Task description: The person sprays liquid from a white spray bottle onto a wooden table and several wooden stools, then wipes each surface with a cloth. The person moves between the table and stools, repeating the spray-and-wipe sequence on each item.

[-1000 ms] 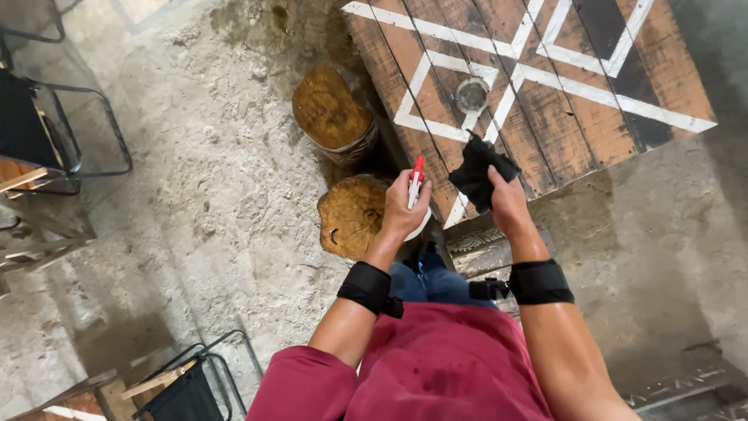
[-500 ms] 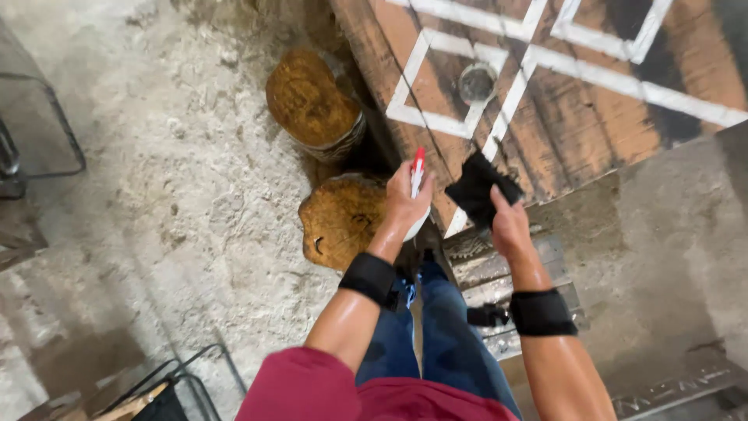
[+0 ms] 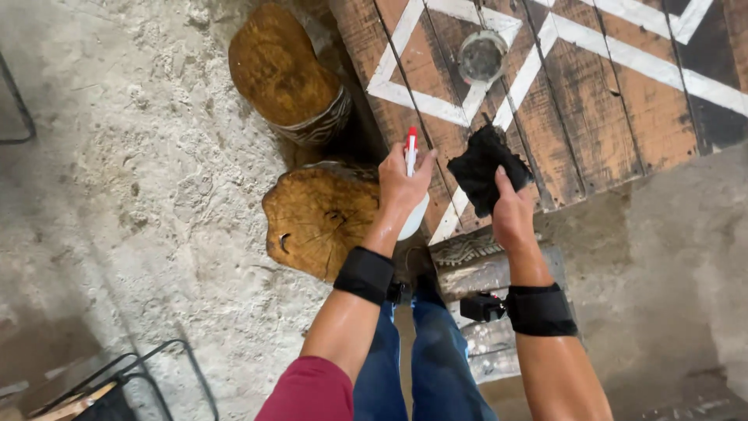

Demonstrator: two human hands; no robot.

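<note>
Black and crumpled, the cloth point(image 3: 487, 170) is pinched in our right hand point(image 3: 510, 218), whose fingers are clenched on its lower edge so that the rag stands up over the near edge of the table point(image 3: 623, 86), a dark wooden top of planks crossed by white painted lines. Taking that cloth as our landmark, our left hand point(image 3: 399, 187) is just to its left, close but apart from it, fingers wrapped round a white spray bottle point(image 3: 411, 179) with a red top. The bottle's long axis runs up and away from us, roughly parallel to the table's near left corner, and its red end sits level with the cloth's upper edge; we cannot tell which way the nozzle points. Beyond the cloth, farther onto the table, rests a small round glass point(image 3: 482, 56). Left of the cloth and below the table's edge are two log stools point(image 3: 319, 218), the nearer one just beside our left wrist. The right hand is the nearer one to the table top
</note>
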